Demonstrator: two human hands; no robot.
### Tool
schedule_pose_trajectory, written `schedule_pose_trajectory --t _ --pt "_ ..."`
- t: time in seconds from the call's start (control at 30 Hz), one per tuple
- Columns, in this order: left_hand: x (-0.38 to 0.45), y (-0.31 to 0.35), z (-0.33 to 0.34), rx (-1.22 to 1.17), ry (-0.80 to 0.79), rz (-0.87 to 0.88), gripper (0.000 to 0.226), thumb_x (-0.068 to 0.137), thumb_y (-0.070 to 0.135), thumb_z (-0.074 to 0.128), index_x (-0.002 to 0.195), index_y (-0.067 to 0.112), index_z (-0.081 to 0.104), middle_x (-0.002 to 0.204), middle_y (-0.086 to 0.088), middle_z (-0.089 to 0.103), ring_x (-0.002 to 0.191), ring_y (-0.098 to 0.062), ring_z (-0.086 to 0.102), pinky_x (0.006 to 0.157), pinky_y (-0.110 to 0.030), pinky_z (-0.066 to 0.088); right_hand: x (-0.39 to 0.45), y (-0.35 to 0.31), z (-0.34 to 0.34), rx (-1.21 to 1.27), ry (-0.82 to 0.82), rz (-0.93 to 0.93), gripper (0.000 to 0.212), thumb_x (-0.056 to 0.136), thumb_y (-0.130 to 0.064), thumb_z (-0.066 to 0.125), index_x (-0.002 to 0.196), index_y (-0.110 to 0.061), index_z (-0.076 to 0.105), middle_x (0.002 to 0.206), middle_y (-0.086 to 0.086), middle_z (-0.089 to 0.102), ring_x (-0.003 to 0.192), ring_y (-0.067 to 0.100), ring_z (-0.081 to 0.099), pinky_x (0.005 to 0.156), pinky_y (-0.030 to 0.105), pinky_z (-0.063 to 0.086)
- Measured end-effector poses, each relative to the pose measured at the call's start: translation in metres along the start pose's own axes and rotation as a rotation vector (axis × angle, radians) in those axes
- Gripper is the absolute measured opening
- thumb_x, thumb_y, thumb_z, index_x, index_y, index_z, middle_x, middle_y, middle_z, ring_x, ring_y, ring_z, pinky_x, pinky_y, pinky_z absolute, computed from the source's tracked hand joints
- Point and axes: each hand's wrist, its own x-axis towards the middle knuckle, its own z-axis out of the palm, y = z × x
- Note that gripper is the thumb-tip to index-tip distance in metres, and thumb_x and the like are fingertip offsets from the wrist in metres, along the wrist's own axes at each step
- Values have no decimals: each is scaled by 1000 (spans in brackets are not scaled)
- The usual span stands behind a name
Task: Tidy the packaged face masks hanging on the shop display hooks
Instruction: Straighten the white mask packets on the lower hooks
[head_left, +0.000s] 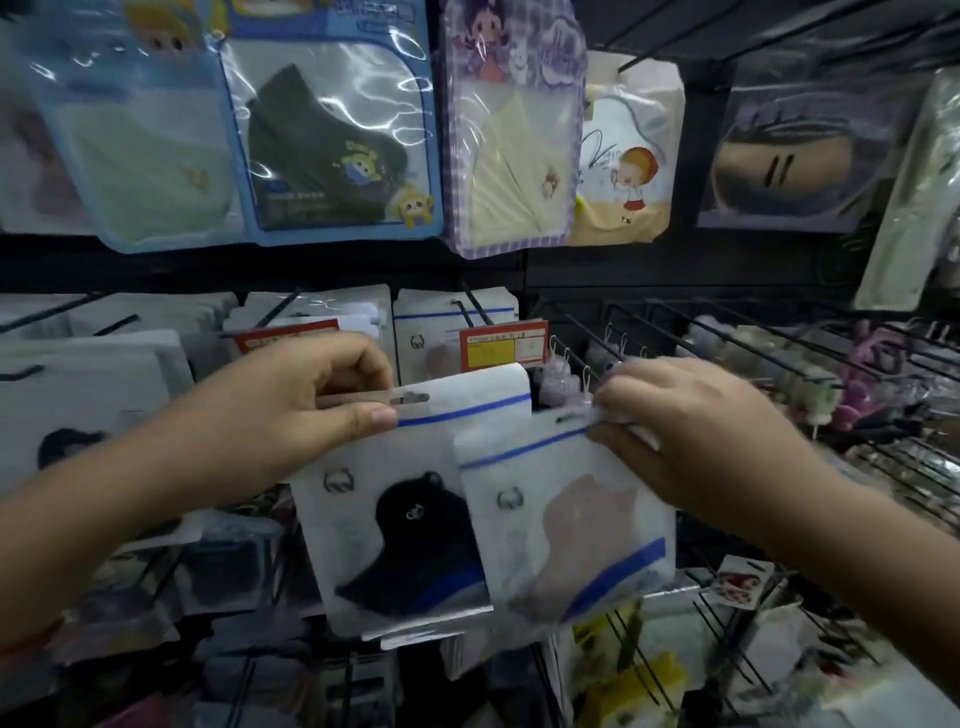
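Two mask packets are held off the hooks, near the middle: the black-mask packet (395, 525) is pinched at its top by the left hand (311, 410), the pink-mask packet (566, 519) by the right hand (691, 436). They are judged light, floppy and slippery; the stiffer top strip by the hang hole is best gripped.

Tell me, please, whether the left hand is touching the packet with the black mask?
Touching. The head view shows the left hand pinching the top edge of the black mask packet, thumb pressed on its front beside the hang hole.

A shop — packaged masks (332, 140) on wire display hooks (727, 338), red price tag (503, 347).
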Motion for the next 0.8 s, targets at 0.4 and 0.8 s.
schedule_pose_trajectory --t 0.4,0.8 --pt "-13 1 -3 269 119 53 9 89 40 63 90 45 56 91 26 63 76 2 63 65 -32 52 22 -17 56 136 -326 -47 21 98 -43 48 114 -32 56 164 5 1 151 24 -7 123 43 9" --pt "9 -14 27 280 225 264 38 91 40 59 126 28 67 121 19 65 111 2 62 93 -26 54 18 -1 25 3 -98 -194 23 100 -31 42 92 -18 58 163 14 10 152 28 3 122 43 10"
